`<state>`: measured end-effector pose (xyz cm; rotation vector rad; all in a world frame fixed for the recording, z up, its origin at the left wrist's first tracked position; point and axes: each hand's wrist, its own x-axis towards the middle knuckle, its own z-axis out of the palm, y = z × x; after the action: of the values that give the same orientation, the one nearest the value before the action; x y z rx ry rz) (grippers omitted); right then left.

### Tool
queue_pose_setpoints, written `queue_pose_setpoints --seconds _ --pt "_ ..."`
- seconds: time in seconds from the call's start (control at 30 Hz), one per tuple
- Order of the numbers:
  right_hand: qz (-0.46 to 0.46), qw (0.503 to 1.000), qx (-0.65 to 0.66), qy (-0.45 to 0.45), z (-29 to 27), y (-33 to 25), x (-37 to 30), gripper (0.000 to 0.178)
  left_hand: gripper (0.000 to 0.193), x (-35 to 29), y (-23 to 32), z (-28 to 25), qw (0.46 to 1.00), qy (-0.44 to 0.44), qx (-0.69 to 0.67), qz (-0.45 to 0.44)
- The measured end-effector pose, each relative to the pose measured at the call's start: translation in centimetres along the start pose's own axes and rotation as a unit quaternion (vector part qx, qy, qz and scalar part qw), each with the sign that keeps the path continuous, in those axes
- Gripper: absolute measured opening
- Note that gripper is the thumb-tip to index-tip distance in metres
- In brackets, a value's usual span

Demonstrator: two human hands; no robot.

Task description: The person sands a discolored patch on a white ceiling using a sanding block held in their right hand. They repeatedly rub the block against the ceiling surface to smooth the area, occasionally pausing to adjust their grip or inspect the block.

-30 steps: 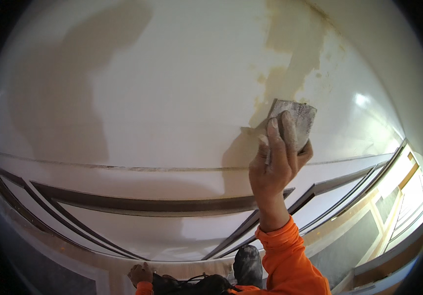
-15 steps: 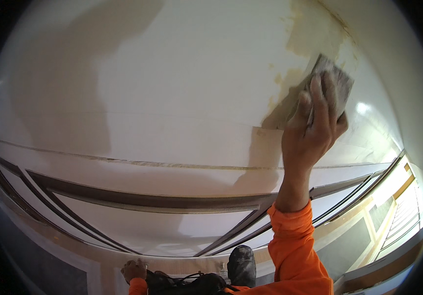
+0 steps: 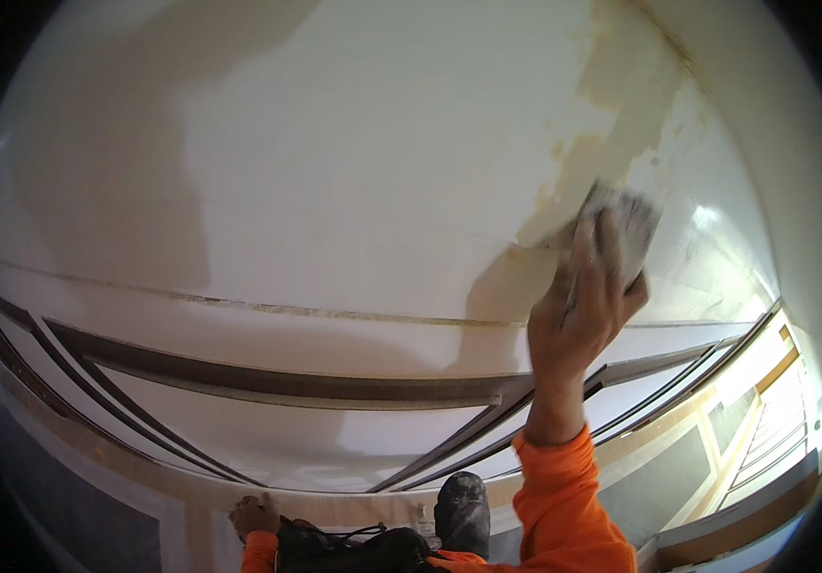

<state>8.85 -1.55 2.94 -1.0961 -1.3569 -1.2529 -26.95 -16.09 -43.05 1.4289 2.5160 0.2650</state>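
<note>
My right hand (image 3: 588,301) is raised to the white wall (image 3: 382,181), its fingers wrapped round a dusty grey sanding block (image 3: 635,229). The block's flat side is pressed to the wall just below a yellowish-brown patch (image 3: 611,115) with ragged edges. Dust whitens the fingers and the block. Low at the bottom, my left hand (image 3: 256,516) hangs beside a black bag or pouch (image 3: 344,546) at my body, away from the wall. Its fingers look loosely apart, and nothing shows in them.
Dark trim strips (image 3: 277,382) frame panels along the lower wall, beneath a thin rough ledge line. A dusty dark shoe (image 3: 463,511) stands near the wall's foot. Grey floor areas with pale borders lie either side. A bright stair-like opening (image 3: 774,439) shows at the right.
My right hand has slid the sanding block down and slightly left along the wall, baring more of the brownish patch. The left hand stays low, almost in the same place.
</note>
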Motion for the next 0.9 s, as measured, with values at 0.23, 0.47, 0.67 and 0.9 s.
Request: queue_pose_setpoints --seconds 0.23,0.47,0.67,0.9 --pt "0.009 1.000 -0.006 0.020 0.4 -0.6 -0.6 0.030 0.050 -0.2 0.0 -1.0 1.000 -0.018 -0.008 -0.009" --pt "0.029 0.997 -0.004 0.065 0.8 -0.9 4.0 0.031 0.049 -0.4 0.0 -0.3 0.999 -0.036 0.027 -0.018" --pt "0.002 0.999 0.019 0.032 0.6 -1.1 1.0 0.031 0.049 0.0 0.4 -1.3 0.997 -0.065 0.023 -0.020" --pt "-0.002 1.000 -0.006 0.010 0.1 -0.6 -1.0 0.036 0.049 -0.4 -0.5 -0.2 1.000 0.000 0.006 0.005"
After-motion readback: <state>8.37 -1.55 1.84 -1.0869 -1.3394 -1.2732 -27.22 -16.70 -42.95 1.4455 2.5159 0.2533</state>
